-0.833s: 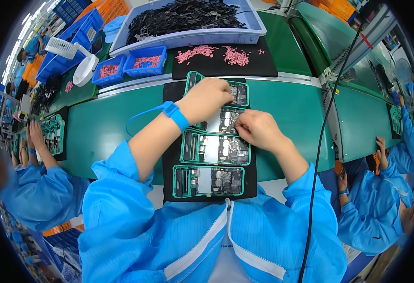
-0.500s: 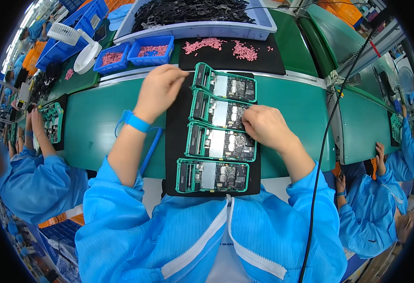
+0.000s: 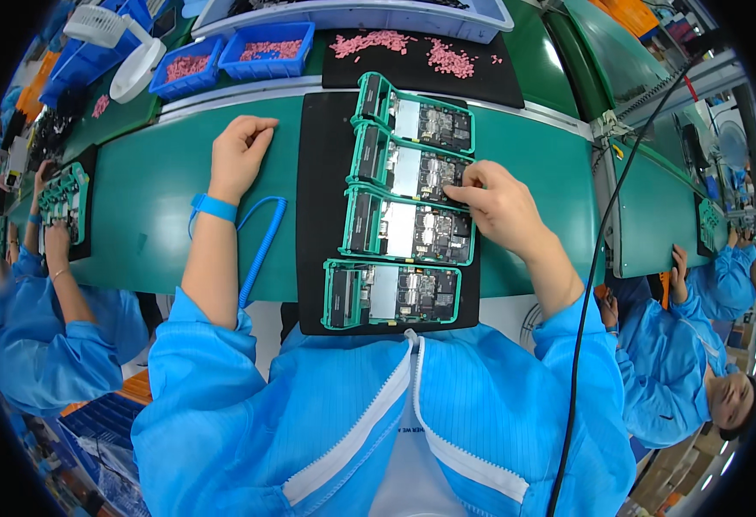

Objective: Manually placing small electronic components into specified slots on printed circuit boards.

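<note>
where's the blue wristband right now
In the head view, the wristband is on the left forearm, just below the left hand, left of the black mat and the coiled cord.

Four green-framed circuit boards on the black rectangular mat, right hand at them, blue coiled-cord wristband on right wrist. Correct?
Wrong wrist: head view shows the blue coiled-cord wristband on the left wrist. Four green-framed circuit boards on the black rectangular mat, right hand at them: correct.
</note>
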Demonstrator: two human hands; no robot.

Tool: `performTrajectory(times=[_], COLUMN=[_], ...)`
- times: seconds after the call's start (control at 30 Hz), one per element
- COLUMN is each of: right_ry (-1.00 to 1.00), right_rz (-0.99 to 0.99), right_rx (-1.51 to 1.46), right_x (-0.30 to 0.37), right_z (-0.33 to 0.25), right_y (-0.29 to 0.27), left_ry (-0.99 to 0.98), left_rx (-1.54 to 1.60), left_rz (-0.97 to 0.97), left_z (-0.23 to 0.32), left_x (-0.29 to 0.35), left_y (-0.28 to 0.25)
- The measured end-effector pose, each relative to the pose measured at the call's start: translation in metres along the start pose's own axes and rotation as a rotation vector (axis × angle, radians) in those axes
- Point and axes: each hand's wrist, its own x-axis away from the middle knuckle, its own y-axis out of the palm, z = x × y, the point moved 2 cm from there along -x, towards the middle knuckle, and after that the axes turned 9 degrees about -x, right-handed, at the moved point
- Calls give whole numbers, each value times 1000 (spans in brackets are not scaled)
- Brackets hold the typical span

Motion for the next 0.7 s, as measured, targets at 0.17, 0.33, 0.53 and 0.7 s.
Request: performTrajectory(times=[0.17, 0.33, 0.53, 0.7], right_ry=[-53, 123, 854, 820], right_rz=[-10, 216, 216, 256], right_rx=[76, -246, -454, -417], right_x=[4, -3, -35, -54], right_z=[2, 22, 77, 90], right_y=[0, 1, 3, 30], left_ry=[29, -32, -9, 1], left_rx=[10, 110, 268, 143], left_rz=[-14, -59, -67, -103], left_z=[0, -12, -21, -38], left_x=[0, 0, -15, -8], left_y=[0, -7, 5, -4])
